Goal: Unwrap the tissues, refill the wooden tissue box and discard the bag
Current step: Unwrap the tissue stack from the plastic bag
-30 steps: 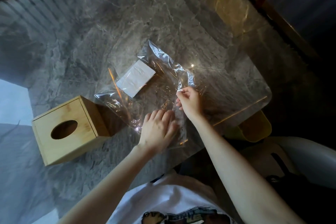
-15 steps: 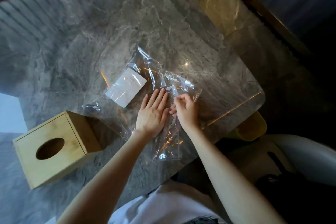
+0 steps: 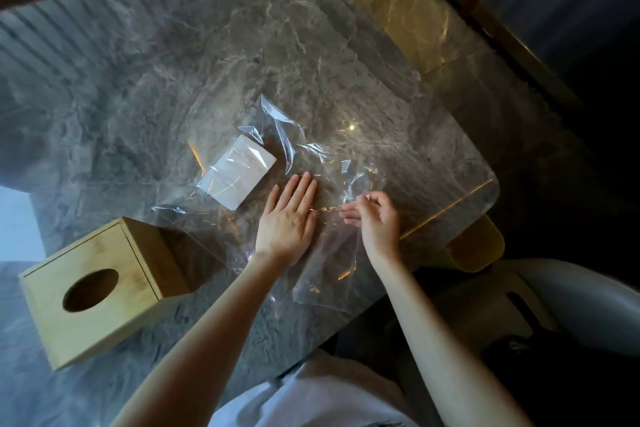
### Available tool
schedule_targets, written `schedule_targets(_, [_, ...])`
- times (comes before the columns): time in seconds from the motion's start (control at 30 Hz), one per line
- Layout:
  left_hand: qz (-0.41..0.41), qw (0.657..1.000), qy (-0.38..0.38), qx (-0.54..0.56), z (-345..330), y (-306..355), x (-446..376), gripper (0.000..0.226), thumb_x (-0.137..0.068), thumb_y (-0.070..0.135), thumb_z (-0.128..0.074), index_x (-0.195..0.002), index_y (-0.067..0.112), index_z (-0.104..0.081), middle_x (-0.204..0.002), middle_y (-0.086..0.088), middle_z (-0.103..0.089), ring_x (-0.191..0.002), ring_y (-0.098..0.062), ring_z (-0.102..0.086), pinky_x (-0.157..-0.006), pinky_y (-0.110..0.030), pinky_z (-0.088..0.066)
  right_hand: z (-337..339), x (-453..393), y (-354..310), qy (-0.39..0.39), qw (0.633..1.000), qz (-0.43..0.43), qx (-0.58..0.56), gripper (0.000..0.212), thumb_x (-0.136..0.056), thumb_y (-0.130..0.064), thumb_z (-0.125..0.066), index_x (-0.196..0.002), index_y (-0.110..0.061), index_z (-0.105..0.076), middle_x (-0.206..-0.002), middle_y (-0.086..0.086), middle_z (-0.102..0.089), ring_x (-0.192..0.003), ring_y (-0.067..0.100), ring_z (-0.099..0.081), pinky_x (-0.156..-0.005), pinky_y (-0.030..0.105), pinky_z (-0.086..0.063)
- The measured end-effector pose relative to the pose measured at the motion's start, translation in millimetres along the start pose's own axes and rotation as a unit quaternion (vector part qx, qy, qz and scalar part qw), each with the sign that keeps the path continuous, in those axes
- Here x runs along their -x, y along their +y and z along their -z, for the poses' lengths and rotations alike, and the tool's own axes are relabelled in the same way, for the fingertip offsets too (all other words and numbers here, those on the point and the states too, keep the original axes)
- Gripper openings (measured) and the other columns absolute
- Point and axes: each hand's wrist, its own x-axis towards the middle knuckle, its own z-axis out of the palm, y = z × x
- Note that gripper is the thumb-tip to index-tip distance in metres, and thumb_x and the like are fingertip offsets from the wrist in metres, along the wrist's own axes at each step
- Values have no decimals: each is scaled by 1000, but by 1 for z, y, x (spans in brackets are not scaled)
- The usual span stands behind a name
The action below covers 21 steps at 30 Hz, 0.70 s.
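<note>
Tissues (image 3: 236, 179) lie in bag (image 3: 322, 253) up-left of flat left hand (image 3: 287, 217), nearer it; right hand (image 3: 377, 218) pinches bag edge, box (image 3: 93, 291) far left

Tissues (image 3: 236, 177) lie on the table (image 3: 173, 62), behind the wooden box (image 3: 97, 291).

The table (image 3: 173, 80) is glossy grey marble; on it, the bag (image 3: 322, 253) is clear shiny plastic, the tissue box (image 3: 104, 322) matt smooth wood.
</note>
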Motion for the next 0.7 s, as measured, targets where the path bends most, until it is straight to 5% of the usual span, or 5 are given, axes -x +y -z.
schedule_targets(0.37, [-1, 1000, 4, 2, 0, 1, 0, 61, -89, 40, -10, -145, 18, -17, -155, 0, -16, -143, -15, -9, -116, -37, -2, 58, 40, -5, 174, 980, -75, -66, 17, -86, -2, -54, -73, -12, -55, -45, -5, -66, -37, 6, -59, -37, 16, -45])
schedule_targets(0.5, [-5, 1000, 4, -4, 0, 1, 0, 61, -89, 41, -10, -146, 19, -15, -156, 0, -14, -144, -15, -7, -116, -38, -2, 73, 56, 6, 216, 972, -88, -23, 7, -84, -6, -60, -77, -7, -60, -59, 3, -62, -37, 1, -54, -37, 13, -42])
schedule_targets(0.7, [-7, 1000, 4, -2, 2, 1, 1, 64, -88, 43, -7, -146, 18, -16, -156, 0, -13, -144, -17, -7, -117, -39, -3, 79, 56, 20, 224, 962, -38, 152, 6, -78, -14, -69, -80, -15, -63, -76, 3, -64, -72, 19, -63, -58, 20, -48])
